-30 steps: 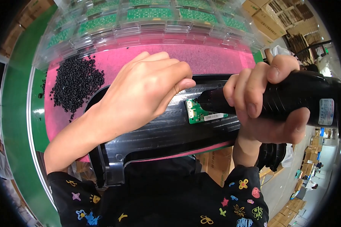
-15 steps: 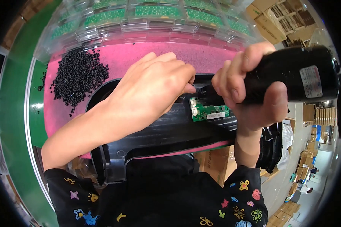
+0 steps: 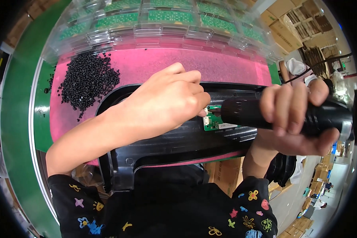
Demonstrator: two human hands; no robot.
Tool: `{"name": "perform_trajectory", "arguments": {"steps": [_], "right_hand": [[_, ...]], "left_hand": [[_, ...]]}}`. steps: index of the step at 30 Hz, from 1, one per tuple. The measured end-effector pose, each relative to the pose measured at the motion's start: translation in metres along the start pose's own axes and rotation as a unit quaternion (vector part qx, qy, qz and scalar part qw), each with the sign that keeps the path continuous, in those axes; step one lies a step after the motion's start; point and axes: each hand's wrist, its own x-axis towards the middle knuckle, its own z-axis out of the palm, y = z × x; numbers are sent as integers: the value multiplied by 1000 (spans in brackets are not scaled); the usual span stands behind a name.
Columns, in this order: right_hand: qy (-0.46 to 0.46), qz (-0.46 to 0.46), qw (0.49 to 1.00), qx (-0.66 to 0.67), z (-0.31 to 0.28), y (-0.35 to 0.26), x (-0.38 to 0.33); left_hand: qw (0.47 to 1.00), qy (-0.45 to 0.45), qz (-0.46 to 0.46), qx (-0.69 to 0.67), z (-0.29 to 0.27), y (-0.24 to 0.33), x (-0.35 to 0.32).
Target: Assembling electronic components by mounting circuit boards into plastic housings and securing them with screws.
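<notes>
My right hand (image 3: 291, 119) is wrapped round a black electric screwdriver (image 3: 242, 113), which lies almost level with its nose pointing left. The nose hangs over a small green circuit board (image 3: 211, 123) with white connectors along its left edge. This board sits in a long black plastic housing (image 3: 166, 144). My left hand (image 3: 174, 99) reaches across the housing, fingers curled and pinched together at the board's upper left corner, right by the screwdriver's tip. What the pinch holds, if anything, is hidden behind the fingers.
A heap of small black screws (image 3: 87, 79) lies on the pink mat (image 3: 146, 59) at left. Clear plastic trays (image 3: 166, 29) with green boards stand along the back. At upper right another person (image 3: 295, 69) is partly visible, near cardboard boxes (image 3: 283, 33). A cable (image 3: 321, 63) runs there too.
My right hand has moved right and lower with the screwdriver, and its grip has shifted. My left fingers have come down to the board's corner. Another person has come into view at upper right.
</notes>
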Motion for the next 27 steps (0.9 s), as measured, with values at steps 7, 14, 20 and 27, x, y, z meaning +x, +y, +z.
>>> {"name": "perform_trajectory", "arguments": {"steps": [7,14,20,27], "right_hand": [[34,-46,997,49,-4,-15,-5],[-25,-33,998,45,-7,-13,-4],[-78,139,987,-31,-5,-5,-8],[-117,141,983,-22,-3,6,-7]], "left_hand": [[995,63,36,-73,1,3,6],[990,82,18,-116,-3,5,7],[992,100,0,-76,-4,4,10],[994,78,-45,-60,-4,7,4]]}}
